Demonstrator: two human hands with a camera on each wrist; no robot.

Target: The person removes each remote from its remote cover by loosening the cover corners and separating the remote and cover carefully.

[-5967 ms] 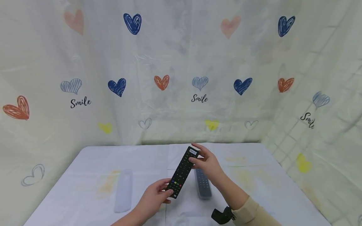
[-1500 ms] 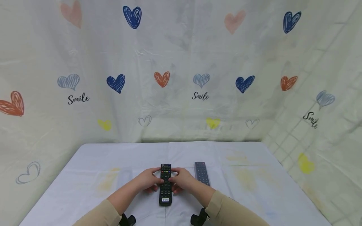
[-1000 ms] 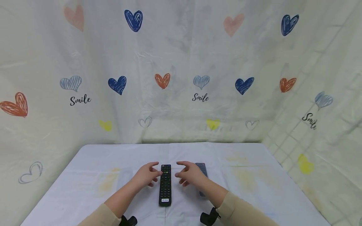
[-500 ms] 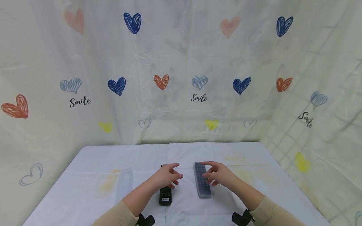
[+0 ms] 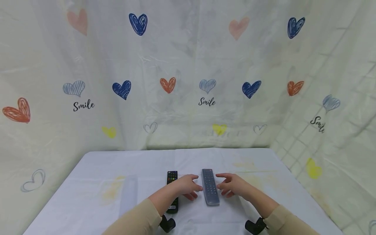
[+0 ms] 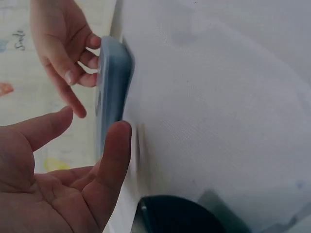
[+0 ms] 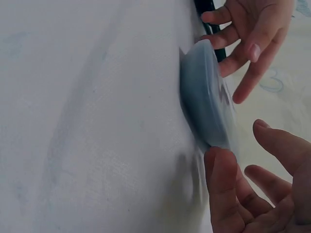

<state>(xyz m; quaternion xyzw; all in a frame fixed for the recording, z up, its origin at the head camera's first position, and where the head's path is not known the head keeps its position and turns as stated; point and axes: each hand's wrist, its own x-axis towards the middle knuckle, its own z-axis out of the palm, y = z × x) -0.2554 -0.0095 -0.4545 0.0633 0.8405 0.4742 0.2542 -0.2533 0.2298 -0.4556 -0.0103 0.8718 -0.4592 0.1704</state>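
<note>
A grey-blue remote control (image 5: 210, 189), seemingly in a see-through sleeve, lies flat on the white table between my hands. My left hand (image 5: 188, 186) is on its left side with fingers spread and relaxed. Across from it, my right hand (image 5: 233, 185) hovers by the right edge, fingers loosely bent. Both wrist views show the remote's end (image 6: 115, 68) close to the fingers; whether any fingertip touches it I cannot tell. Beneath my left forearm lies a black remote control (image 5: 172, 177), its middle hidden. Its dark end (image 6: 180, 216) appears low in the left wrist view.
A pale translucent strip (image 5: 128, 191), perhaps a sleeve, lies on the table left of my arm. The white tabletop (image 5: 249, 209) extends to both sides. Behind it hangs a curtain (image 5: 182, 58) printed with hearts. Black wrist cameras (image 5: 255, 226) sit under my cuffs.
Both hands held the black remote up, then laid it on the table and let go. They have since moved right, to either side of the grey-blue remote, which stays in place.
</note>
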